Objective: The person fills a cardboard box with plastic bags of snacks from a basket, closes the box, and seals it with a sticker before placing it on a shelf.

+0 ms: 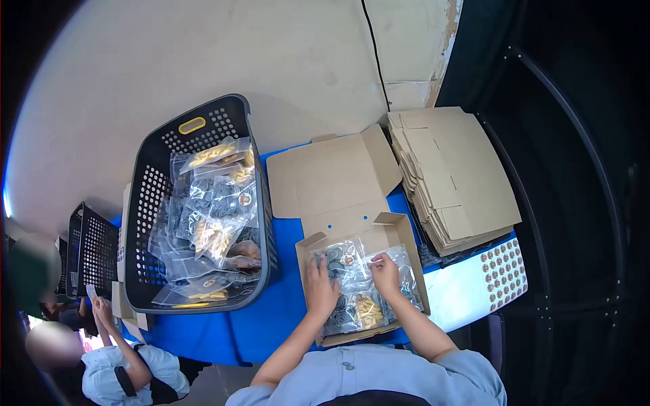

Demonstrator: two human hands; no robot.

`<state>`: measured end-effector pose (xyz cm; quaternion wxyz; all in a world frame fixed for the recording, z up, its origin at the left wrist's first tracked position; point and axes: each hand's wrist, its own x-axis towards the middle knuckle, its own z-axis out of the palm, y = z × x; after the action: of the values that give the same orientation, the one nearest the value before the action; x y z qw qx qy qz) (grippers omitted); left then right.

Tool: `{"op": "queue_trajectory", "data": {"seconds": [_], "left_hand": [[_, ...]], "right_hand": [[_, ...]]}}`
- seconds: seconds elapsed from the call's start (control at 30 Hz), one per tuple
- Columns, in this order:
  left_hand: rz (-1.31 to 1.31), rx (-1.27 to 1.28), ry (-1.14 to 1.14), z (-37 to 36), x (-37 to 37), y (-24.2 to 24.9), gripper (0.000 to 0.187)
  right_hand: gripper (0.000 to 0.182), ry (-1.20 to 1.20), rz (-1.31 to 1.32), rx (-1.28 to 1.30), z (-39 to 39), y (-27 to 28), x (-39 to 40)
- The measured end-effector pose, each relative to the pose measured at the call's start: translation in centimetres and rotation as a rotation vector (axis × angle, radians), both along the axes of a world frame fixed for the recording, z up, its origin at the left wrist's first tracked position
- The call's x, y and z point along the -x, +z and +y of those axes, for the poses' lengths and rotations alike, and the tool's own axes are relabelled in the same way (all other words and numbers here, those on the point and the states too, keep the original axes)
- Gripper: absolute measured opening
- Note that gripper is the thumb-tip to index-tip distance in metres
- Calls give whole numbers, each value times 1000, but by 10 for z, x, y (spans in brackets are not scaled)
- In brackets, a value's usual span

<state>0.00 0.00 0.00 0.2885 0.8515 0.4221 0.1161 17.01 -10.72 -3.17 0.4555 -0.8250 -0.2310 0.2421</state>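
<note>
An open cardboard box [305, 267] sits in front of me with its lid folded back. Clear plastic bags [342, 314] fill it, some with dark grey coiled pieces, one with yellow pieces [369, 312]. My left hand [321, 289] lies on the bags along the box's left side, fingers stretched out. Near the middle of the box, my right hand [386, 276] has its thumb and fingertips pinched on the upper edge of a clear plastic bag [405, 271]. What that bag holds is hard to make out under the glare.
To the left stands a dark perforated basket [269, 237] heaped with similar bags. Folded flat cardboard boxes [450, 176] are stacked at the right, beside a sheet of round stickers [504, 274]. Another person [132, 369] works at far left near a second basket [95, 243].
</note>
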Motion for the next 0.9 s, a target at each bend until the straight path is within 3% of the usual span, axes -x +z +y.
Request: {"op": "queue_trajectory", "data": {"seconds": [0.1, 0.17, 0.4, 0.5, 0.57, 0.63, 0.7, 0.77, 0.83, 0.9], "left_hand": [[50, -49, -158, -10, -7, -5, 71], [253, -98, -226, -9, -1, -22, 66], [295, -151, -227, -8, 3, -28, 66], [289, -105, -230, -7, 3, -25, 65], [283, -24, -257, -8, 3, -13, 64], [247, -7, -288, -6, 6, 20, 63], [-137, -55, -534, -7, 16, 69, 61], [-225, -162, -593, -9, 31, 134, 53], [-508, -708, -897, -6, 57, 187, 41], [-624, -919, -822, 6, 78, 248, 23]], "right_hand": [[34, -14, -1, 31, -3, 8, -2], [40, -6, -82, 177, -2, 14, 0], [56, 41, -269, 110, -5, 14, 7], [60, 75, -296, 200, -4, 8, 4], [60, 127, -498, 351, -4, 31, 6], [53, 124, -440, 308, -3, 33, 6], [51, 44, -505, 198, -1, 33, 6], [49, 52, -541, 159, 9, 49, 3], [45, 67, -506, 24, 25, 79, 0], [40, 104, -526, -26, 46, 120, 0]]}}
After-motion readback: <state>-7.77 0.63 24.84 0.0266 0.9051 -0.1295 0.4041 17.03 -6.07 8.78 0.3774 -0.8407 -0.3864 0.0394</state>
